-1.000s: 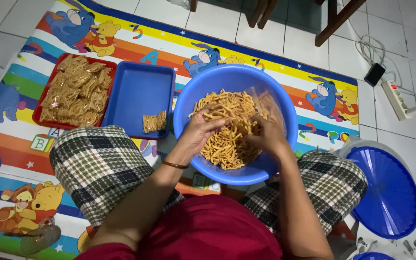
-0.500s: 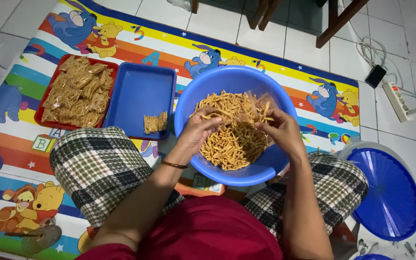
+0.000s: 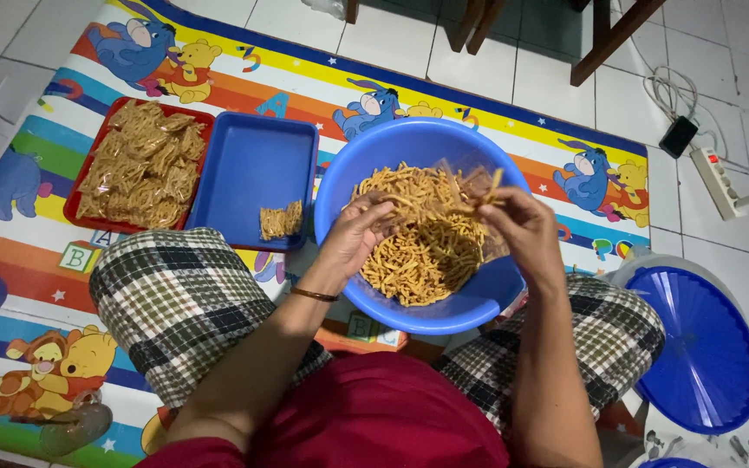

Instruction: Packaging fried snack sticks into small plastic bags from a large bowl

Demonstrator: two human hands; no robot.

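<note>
Pinched a clear bag [image 3: 470, 184] in the right hand [image 3: 522, 230], scooped sticks [image 3: 422, 251] from the bowl [image 3: 478, 303] with the curled left hand [image 3: 359, 234]; red tray [image 3: 80, 186] full, blue tray [image 3: 249, 169] nearly bare.

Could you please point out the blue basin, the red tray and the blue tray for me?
blue basin [image 3: 470, 310]: head view, bare inner wall near the front rim.
red tray [image 3: 74, 201]: head view, left rim.
blue tray [image 3: 253, 169]: head view, bare floor of the tray.
</note>
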